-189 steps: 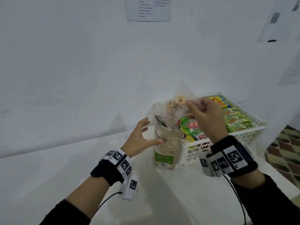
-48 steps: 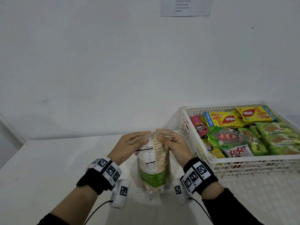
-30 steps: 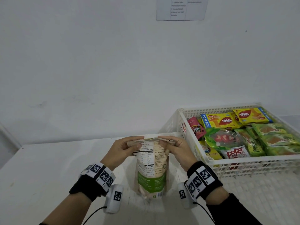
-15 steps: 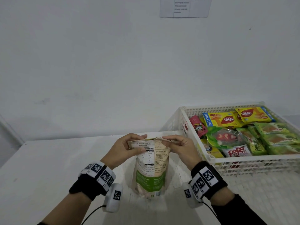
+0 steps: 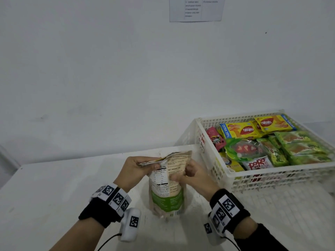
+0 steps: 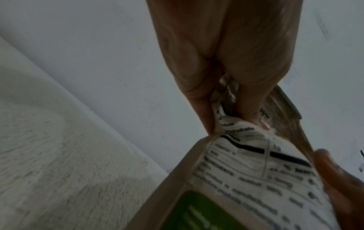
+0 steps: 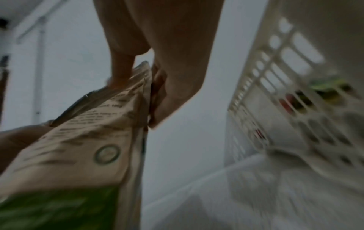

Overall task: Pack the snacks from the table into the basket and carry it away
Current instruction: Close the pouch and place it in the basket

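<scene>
**Both hands on the pouch top**

Your left hand (image 5: pixel 135 172) and right hand (image 5: pixel 194 175) each pinch the folded top of the tan paper stand-up pouch with green label (image 5: pixel 167 189), upright on the white table (image 5: pixel 45 196) beside the white plastic lattice basket (image 5: pixel 272 178) of snack packets.

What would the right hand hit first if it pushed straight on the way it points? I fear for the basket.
The pouch that the right hand already pinches; the basket lies off to its side.

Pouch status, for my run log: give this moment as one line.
pouch upright on table | left hand pinches top | right hand grips side | basket beside
</scene>
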Tool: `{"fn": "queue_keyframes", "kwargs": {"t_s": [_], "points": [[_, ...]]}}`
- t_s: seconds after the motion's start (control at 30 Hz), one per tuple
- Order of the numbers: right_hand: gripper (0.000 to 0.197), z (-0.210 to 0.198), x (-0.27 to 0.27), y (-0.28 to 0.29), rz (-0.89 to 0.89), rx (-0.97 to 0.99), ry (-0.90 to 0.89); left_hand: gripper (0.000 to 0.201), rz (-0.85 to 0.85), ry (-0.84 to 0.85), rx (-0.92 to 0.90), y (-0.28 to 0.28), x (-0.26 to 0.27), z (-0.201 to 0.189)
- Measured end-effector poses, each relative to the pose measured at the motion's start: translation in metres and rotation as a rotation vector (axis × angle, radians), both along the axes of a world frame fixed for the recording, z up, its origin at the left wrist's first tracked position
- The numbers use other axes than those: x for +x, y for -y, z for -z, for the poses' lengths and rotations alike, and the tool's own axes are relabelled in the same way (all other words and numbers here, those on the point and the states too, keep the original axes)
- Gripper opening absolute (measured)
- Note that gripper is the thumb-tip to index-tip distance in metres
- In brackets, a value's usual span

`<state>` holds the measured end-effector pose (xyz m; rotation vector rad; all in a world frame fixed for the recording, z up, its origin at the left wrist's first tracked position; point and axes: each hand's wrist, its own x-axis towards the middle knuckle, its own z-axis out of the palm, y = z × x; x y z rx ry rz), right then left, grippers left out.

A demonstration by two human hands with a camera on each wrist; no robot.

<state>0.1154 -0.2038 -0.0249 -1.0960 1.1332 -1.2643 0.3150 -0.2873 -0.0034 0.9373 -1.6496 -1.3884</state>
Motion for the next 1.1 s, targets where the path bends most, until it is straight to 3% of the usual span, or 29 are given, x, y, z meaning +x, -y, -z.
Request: {"fn": "queue_keyframes", "kwargs": {"t_s": [0.2, 0.37, 0.47, 0.67, 0.87, 0.97, 1.03, 1.1], "points": [[0.057, 0.001, 0.023, -0.019, 0.065, 0.056, 0.038, 0.028, 0.027, -0.047, 0.037, -0.011, 0.004, -0.007], [0.055, -0.019, 0.022, -0.033, 0.277, 0.011, 0.112, 0.054, 0.324, -0.026, 0.229, -0.01, 0.011, -0.014], [0.053, -0.037, 0.02, -0.04, 0.334, -0.025, 0.102, 0.066, 0.397, 0.018, 0.222, -0.014, 0.001, -0.014], [0.063, -0.065, -0.004, -0.066, 0.264, -0.008, 0.02, 0.056, 0.443, 0.009, 0.135, -0.021, -0.034, -0.034], [0.081, -0.103, -0.068, -0.08, 0.266, -0.008, -0.164, 0.056, 0.488, 0.004, 0.122, -0.032, -0.081, -0.053], [0.095, -0.138, -0.129, -0.077, 0.306, -0.037, -0.236, 0.042, 0.428, 0.046, 0.129, -0.025, -0.107, -0.051], [0.092, -0.164, -0.173, -0.072, 0.289, -0.057, -0.341, 0.034, 0.387, 0.143, 0.109, -0.021, -0.124, -0.042], [0.084, -0.184, -0.213, -0.064, 0.267, -0.04, -0.45, 0.043, 0.373, 0.264, 0.087, -0.018, -0.141, -0.03]]}}
